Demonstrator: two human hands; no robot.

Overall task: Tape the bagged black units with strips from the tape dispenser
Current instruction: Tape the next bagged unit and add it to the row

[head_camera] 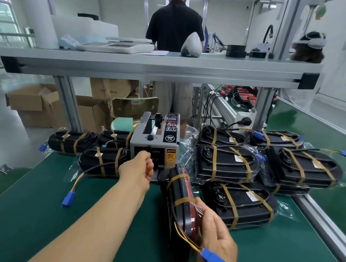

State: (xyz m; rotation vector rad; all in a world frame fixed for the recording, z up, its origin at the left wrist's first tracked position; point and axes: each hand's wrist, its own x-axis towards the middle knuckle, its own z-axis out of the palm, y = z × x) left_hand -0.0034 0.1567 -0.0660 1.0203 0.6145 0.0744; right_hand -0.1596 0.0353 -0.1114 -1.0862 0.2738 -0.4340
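Green matte bench (31, 212), glossy bagged unit (177, 212)

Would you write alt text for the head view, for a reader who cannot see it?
A person's left hand reaches to the outlet of the tape dispenser while the right hand holds a bagged black unit on edge on the green table. Around it lie taped units.

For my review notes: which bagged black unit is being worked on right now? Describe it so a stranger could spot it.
Start at the grey tape dispenser on the green table. Just in front of it, the right hand holds one bagged unit. Unlike its flat neighbours, it stands on edge, showing a red side.
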